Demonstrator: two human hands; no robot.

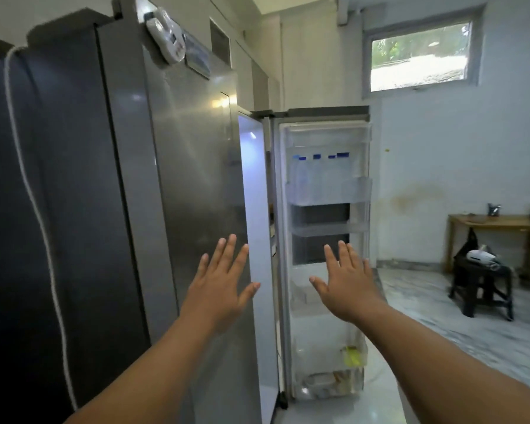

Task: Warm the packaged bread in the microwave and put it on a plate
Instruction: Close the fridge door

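A big grey fridge point(178, 185) stands with its door point(325, 249) swung wide open. Bottles with blue caps point(318, 175) sit in the door's upper shelf. Low in the door is something yellow point(353, 358), maybe a packet. Right of the fridge stand a black stool point(484, 289) and a wooden table point(496, 223). A window point(418, 56) is high above.

Open fridge door point(325, 240), both hands raised.
Left hand point(224, 283) and right hand point(346, 283) spread flat, fingers straight, holding nothing; blue-capped bottles point(318, 175) shelved in door.
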